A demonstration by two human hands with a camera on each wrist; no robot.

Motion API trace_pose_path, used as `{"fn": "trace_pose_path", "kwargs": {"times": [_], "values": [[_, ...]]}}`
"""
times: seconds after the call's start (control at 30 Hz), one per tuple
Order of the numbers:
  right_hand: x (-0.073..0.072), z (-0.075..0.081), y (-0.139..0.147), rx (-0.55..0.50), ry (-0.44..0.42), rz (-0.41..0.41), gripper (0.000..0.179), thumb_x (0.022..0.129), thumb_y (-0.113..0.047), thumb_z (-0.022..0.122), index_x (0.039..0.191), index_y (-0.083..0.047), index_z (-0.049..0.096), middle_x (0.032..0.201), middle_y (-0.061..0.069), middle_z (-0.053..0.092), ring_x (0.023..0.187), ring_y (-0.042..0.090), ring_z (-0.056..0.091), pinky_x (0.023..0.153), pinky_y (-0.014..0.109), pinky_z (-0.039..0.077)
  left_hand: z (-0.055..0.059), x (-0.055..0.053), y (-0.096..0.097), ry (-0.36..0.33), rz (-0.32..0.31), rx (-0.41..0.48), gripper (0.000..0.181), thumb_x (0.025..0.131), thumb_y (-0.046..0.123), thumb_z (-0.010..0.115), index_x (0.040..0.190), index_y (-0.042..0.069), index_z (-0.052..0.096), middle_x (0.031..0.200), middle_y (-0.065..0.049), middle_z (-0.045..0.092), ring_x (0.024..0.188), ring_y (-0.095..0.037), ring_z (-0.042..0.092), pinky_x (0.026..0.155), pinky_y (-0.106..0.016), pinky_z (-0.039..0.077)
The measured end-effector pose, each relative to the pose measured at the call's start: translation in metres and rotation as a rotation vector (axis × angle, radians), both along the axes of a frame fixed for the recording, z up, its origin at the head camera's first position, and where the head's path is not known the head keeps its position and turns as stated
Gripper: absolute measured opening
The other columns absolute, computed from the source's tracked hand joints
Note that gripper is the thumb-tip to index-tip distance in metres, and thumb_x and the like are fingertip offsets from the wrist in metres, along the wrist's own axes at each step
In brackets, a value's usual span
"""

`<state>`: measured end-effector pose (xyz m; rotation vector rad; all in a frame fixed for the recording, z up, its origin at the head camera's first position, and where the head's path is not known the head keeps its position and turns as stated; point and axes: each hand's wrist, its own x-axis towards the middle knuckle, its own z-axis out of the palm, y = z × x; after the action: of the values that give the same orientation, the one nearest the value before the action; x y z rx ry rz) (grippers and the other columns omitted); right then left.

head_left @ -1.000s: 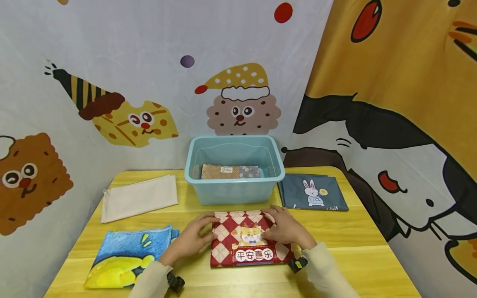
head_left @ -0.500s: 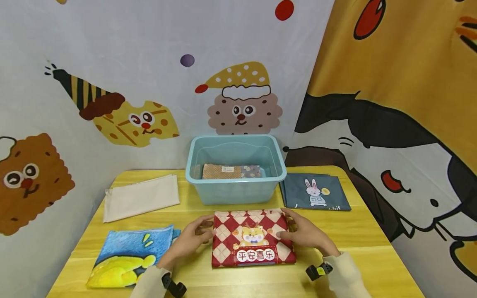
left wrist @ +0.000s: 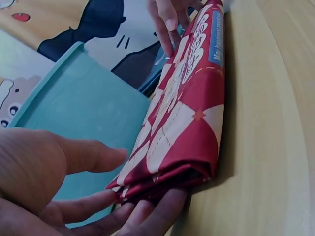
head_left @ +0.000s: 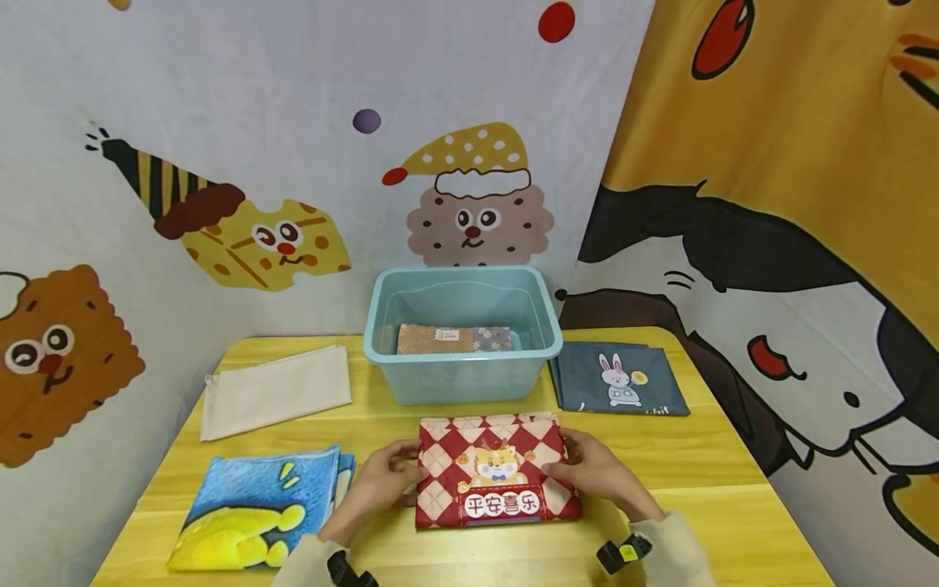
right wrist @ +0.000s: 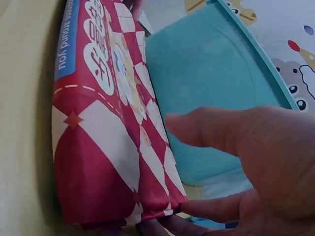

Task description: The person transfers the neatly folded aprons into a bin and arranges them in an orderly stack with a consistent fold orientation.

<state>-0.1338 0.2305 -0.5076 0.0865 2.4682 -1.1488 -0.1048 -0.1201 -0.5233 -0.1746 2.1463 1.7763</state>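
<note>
Left hand (head_left: pixel 383 477) is half open at one end of a red checked cloth (head_left: pixel 499 456), fingertips just under the folded end, thumb apart. Right hand (head_left: pixel 597 469) is half open likewise at the other end, its thumb over the cloth. The red checked cloth lies flat on the table (head_left: pixel 682 473), in front of the blue tub (head_left: pixel 469 381). Inside the tub is a patterned cloth (head_left: pixel 436 340). Left of the tub lies a cream cloth (head_left: pixel 279 391); left and in front of it, a blue-yellow cloth (head_left: pixel 253 497); right beside it, a dark rabbit cloth (head_left: pixel 579 375).
</note>
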Motion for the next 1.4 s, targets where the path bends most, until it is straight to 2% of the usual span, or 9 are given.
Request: {"fn": "trace_pose_path", "kwargs": {"times": [0.2,0.33,0.5,0.67,0.87,1.03,1.13,1.27,1.4], "values": [[0.001,-0.002,-0.005,0.089,0.024,-0.021,0.084,0.084,-0.029,0.084,0.148,0.008,0.045,0.138,0.025,0.060,0.117,0.036,0.062,0.099,0.054,0.056,0.002,0.001,0.007,0.061,0.019,-0.054,0.062,0.088,-0.003,0.075,0.145,-0.006,0.050,0.126,-0.027,0.059,0.087,-0.020,0.067,0.064,-0.040,0.063],[0.002,0.000,-0.007,0.152,0.028,-0.060,0.080,0.084,-0.032,0.083,0.143,0.010,0.050,0.132,0.027,0.063,0.114,0.036,0.063,0.100,0.055,0.055,0.005,-0.001,0.011,0.057,0.048,-0.104,0.067,0.085,-0.002,0.077,0.146,-0.006,0.048,0.121,-0.027,0.060,0.086,-0.020,0.069,0.063,-0.039,0.063],[0.001,0.000,-0.007,0.176,0.003,-0.112,0.075,0.082,-0.033,0.084,0.137,0.010,0.057,0.120,0.021,0.069,0.101,0.029,0.064,0.090,0.046,0.059,0.006,-0.004,0.013,0.032,0.074,-0.168,0.068,0.085,0.000,0.079,0.145,-0.007,0.048,0.109,-0.021,0.065,0.080,-0.020,0.069,0.064,-0.037,0.063],[0.000,-0.003,-0.005,0.131,-0.039,-0.154,0.063,0.083,-0.031,0.084,0.126,0.009,0.063,0.111,0.018,0.068,0.092,0.026,0.061,0.077,0.037,0.056,0.004,-0.007,0.012,0.015,0.080,-0.215,0.064,0.086,0.005,0.080,0.141,-0.009,0.052,0.099,-0.017,0.070,0.080,-0.019,0.070,0.067,-0.034,0.061],[-0.001,-0.008,-0.004,0.002,-0.133,-0.175,0.037,0.085,-0.026,0.081,0.101,0.005,0.067,0.090,0.011,0.067,0.076,0.021,0.061,0.063,0.028,0.049,-0.001,-0.009,0.010,-0.024,0.050,-0.140,0.061,0.089,0.004,0.077,0.141,-0.014,0.049,0.101,-0.019,0.071,0.081,-0.019,0.070,0.066,-0.033,0.061],[-0.003,-0.008,-0.003,-0.050,-0.175,-0.157,0.039,0.089,-0.026,0.078,0.109,0.006,0.069,0.091,0.010,0.071,0.077,0.021,0.063,0.066,0.028,0.052,-0.004,-0.009,0.009,-0.030,0.047,-0.111,0.059,0.090,0.002,0.074,0.140,-0.016,0.050,0.094,-0.015,0.071,0.072,-0.015,0.067,0.060,-0.031,0.057],[-0.003,-0.011,-0.002,-0.098,-0.188,-0.155,0.042,0.091,-0.026,0.077,0.116,0.006,0.068,0.093,0.009,0.073,0.078,0.021,0.065,0.067,0.029,0.054,-0.004,-0.009,0.007,-0.038,0.033,-0.087,0.059,0.091,0.004,0.072,0.141,-0.017,0.049,0.096,-0.015,0.071,0.073,-0.015,0.067,0.061,-0.031,0.058],[-0.002,-0.016,0.001,-0.158,-0.165,-0.143,0.048,0.092,-0.028,0.075,0.124,0.006,0.065,0.097,0.008,0.073,0.081,0.020,0.066,0.071,0.031,0.055,-0.005,-0.009,0.003,-0.041,0.003,-0.018,0.060,0.092,0.005,0.071,0.141,-0.018,0.047,0.102,-0.017,0.071,0.078,-0.016,0.068,0.066,-0.031,0.059],[-0.002,-0.018,0.005,-0.244,-0.146,-0.095,0.060,0.093,-0.032,0.075,0.134,0.009,0.059,0.107,0.010,0.074,0.089,0.021,0.069,0.079,0.037,0.060,-0.006,-0.009,-0.001,-0.014,-0.010,0.061,0.054,0.091,0.004,0.070,0.137,-0.016,0.050,0.099,-0.014,0.070,0.078,-0.016,0.066,0.066,-0.029,0.057]]}}
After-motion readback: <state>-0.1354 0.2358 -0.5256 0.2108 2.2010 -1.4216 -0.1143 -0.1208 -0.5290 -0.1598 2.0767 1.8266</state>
